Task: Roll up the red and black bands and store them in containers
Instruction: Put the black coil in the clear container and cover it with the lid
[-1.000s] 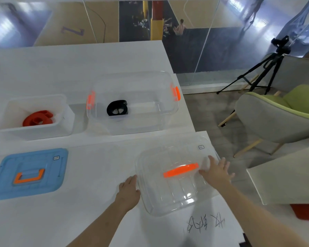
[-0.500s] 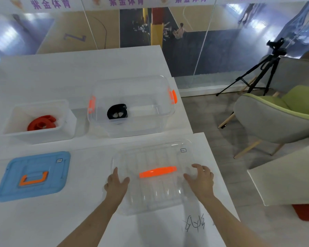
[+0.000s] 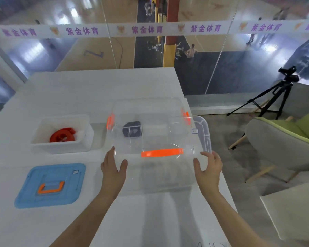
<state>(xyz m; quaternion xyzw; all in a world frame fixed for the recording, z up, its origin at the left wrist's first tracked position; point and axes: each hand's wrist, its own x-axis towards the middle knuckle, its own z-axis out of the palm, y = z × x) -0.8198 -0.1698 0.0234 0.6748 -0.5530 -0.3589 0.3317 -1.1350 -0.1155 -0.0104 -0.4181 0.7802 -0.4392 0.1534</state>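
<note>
I hold the clear lid (image 3: 161, 173) with its orange handle (image 3: 161, 152) in the air, tilted, just in front of the clear container (image 3: 146, 102). My left hand (image 3: 112, 172) grips the lid's left edge and my right hand (image 3: 209, 171) curls round its right edge. The rolled black band (image 3: 132, 130) lies inside the clear container, seen blurred through the lid. The rolled red band (image 3: 62, 136) lies in the open white container (image 3: 61, 148) to the left.
A blue lid (image 3: 50, 185) with an orange handle lies flat on the white table (image 3: 96, 86) at the front left. To the right of the table's edge are a green-grey chair (image 3: 282, 145) and a camera tripod (image 3: 275, 97). A glass wall stands behind the table.
Both hands have lifted the clear lid off the table and carried it forward and up towards the clear container. The lid now partly covers the view of the container.
</note>
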